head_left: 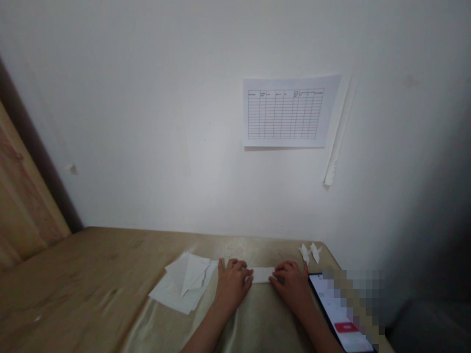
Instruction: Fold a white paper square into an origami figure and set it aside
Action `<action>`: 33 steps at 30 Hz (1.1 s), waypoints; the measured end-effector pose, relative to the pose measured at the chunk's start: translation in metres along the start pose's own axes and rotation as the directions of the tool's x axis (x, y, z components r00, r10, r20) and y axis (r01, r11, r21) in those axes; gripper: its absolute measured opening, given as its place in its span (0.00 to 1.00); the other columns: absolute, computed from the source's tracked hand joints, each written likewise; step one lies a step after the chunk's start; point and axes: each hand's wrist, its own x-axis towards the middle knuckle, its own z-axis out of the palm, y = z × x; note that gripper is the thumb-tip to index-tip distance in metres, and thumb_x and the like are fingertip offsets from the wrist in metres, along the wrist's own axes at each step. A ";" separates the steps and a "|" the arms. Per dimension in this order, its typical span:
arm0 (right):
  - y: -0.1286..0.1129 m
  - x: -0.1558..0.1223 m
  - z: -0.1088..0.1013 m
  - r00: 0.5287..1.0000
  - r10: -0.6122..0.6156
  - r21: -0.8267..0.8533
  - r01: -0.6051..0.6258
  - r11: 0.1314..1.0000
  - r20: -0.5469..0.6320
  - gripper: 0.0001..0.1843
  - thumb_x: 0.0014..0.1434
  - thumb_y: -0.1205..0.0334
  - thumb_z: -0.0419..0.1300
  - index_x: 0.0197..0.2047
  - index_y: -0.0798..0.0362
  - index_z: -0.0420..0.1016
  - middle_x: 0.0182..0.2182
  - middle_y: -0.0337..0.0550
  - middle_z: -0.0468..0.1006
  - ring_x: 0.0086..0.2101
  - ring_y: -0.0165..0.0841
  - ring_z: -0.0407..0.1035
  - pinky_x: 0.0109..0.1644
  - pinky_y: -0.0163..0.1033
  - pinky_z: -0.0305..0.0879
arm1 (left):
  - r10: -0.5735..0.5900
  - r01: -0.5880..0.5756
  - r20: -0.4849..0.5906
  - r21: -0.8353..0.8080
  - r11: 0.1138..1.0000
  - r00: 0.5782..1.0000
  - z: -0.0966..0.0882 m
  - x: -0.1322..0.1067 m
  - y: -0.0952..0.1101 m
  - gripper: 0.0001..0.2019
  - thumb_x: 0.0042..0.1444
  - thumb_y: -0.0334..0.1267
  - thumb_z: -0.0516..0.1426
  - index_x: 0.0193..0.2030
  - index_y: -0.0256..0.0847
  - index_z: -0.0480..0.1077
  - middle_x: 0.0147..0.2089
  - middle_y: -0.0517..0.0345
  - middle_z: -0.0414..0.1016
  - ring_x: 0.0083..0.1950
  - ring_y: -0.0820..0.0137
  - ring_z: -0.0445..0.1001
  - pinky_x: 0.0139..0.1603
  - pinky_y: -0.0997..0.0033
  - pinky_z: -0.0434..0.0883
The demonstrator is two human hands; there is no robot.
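A narrow folded strip of white paper (262, 275) lies flat near the front of the table, between my two hands. My left hand (234, 280) pinches its left end, thumb and fingers closed on the paper. At the other end, my right hand (291, 282) grips the strip in the same way. Left of my left hand rests a loose stack of white paper sheets (172, 291), with a creased, folded sheet (187, 272) on top. Two small folded paper figures (309, 253) sit beyond my right hand, close to the table's right corner.
A tablet or large phone (340, 314) with a lit screen lies right of my right forearm, partly blurred out. The brownish tabletop (95, 279) meets a white wall bearing a printed table sheet (285, 113). A wooden panel (25, 196) leans at the left.
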 end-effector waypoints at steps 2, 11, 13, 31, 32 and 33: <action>0.000 0.001 0.000 1.000 0.002 0.004 -0.002 1.000 0.004 0.11 0.62 0.53 0.59 0.35 0.40 0.84 0.44 0.40 0.82 0.52 0.43 0.66 0.69 0.65 0.24 | -0.003 0.003 -0.005 0.005 1.000 1.000 0.000 0.000 0.001 0.10 0.63 0.44 0.56 0.47 0.57 0.78 0.53 0.61 0.78 0.60 0.56 0.67 0.68 0.28 0.42; 0.002 0.000 0.004 1.000 -0.013 0.031 0.014 0.999 -0.028 0.10 0.61 0.54 0.60 0.33 0.42 0.83 0.42 0.39 0.81 0.51 0.42 0.68 0.69 0.66 0.24 | -0.021 0.021 -0.004 -0.007 1.000 1.000 0.003 -0.001 0.003 0.10 0.63 0.46 0.56 0.46 0.56 0.78 0.53 0.60 0.77 0.59 0.58 0.67 0.68 0.33 0.44; 0.002 0.000 0.004 0.999 -0.015 0.033 0.016 0.999 -0.029 0.11 0.61 0.54 0.60 0.32 0.42 0.83 0.42 0.40 0.81 0.51 0.42 0.68 0.68 0.67 0.25 | -0.038 0.037 -0.011 -0.007 0.999 0.999 0.005 0.000 0.004 0.10 0.62 0.48 0.57 0.46 0.55 0.77 0.52 0.60 0.76 0.58 0.58 0.67 0.68 0.35 0.46; -0.013 0.003 0.019 0.994 0.077 -0.044 -0.074 0.996 0.073 0.10 0.60 0.52 0.60 0.44 0.38 0.79 0.54 0.43 0.71 0.57 0.44 0.61 0.67 0.58 0.42 | -0.102 0.102 0.020 0.017 0.995 0.995 0.010 0.006 0.011 0.19 0.52 0.57 0.62 0.48 0.54 0.75 0.54 0.56 0.72 0.59 0.54 0.65 0.67 0.42 0.50; -0.014 0.002 0.019 0.994 0.084 -0.052 -0.081 0.995 0.073 0.11 0.59 0.50 0.61 0.45 0.38 0.78 0.54 0.43 0.71 0.57 0.44 0.61 0.67 0.59 0.41 | -0.105 0.105 0.020 0.014 0.994 0.994 0.010 0.006 0.011 0.20 0.52 0.58 0.62 0.48 0.54 0.74 0.54 0.56 0.72 0.59 0.54 0.65 0.67 0.41 0.50; -0.015 0.002 0.019 0.993 0.096 -0.060 -0.091 0.994 0.072 0.12 0.58 0.49 0.61 0.45 0.38 0.78 0.54 0.43 0.71 0.58 0.45 0.60 0.67 0.61 0.40 | -0.110 0.109 0.022 0.014 0.994 0.994 0.010 0.006 0.012 0.20 0.52 0.58 0.61 0.48 0.54 0.74 0.55 0.56 0.72 0.59 0.54 0.65 0.67 0.40 0.49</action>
